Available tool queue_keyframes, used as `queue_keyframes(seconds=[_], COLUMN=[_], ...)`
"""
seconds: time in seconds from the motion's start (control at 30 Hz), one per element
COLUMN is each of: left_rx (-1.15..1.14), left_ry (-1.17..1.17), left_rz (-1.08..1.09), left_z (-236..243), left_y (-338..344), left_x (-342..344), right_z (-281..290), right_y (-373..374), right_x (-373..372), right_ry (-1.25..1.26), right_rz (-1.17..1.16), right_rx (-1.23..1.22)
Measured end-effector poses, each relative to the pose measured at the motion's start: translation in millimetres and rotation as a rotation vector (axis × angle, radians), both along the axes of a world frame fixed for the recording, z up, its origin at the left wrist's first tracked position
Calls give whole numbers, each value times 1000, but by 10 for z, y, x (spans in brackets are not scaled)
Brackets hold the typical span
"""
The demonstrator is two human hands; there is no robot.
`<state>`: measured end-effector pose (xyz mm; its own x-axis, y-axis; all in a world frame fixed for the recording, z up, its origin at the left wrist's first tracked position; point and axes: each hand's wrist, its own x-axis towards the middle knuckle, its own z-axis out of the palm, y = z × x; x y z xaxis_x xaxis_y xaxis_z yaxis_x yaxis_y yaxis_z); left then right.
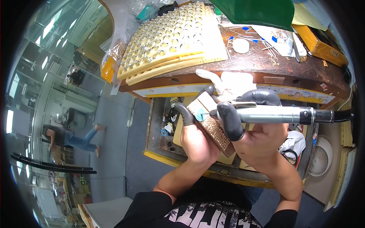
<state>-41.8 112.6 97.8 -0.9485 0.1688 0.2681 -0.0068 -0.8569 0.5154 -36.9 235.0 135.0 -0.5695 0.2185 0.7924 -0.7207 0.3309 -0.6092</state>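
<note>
My left hand (199,142), with black finger covers, is closed round a narrow wooden block (215,129). The block is tilted, and its lower part has a rough, pitted surface. On its upper part sits a small round blue patch (200,114). My right hand (251,131), also with black finger covers, grips a silver rotary handpiece (273,115) like a pen, its cable leading off to the right. The handpiece's thin tip is at the blue patch; whether it touches I cannot tell. Behind the hands, a white glove-like wrapped piece (234,84) lies at the bench edge.
Yellow trays (163,62) holding many rings stand on the wooden bench (262,62). Thin metal tools (272,51), a white round lump (240,45) and a green sheet (258,13) are farther back. An open drawer (159,155) sits below; a white fan (320,155) stands right.
</note>
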Motion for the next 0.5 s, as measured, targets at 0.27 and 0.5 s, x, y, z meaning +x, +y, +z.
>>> queue_keyframes(seconds=[0.27,0.5], left_rx=[-38,-103], left_ry=[-66,-139], left_rz=[63,114], left_z=[67,89], left_y=[30,37], left_x=[49,55], right_z=[-11,16], right_y=[3,17], right_x=[-18,-28], right_ry=[37,76], right_rz=[9,-31], right_rx=[20,38])
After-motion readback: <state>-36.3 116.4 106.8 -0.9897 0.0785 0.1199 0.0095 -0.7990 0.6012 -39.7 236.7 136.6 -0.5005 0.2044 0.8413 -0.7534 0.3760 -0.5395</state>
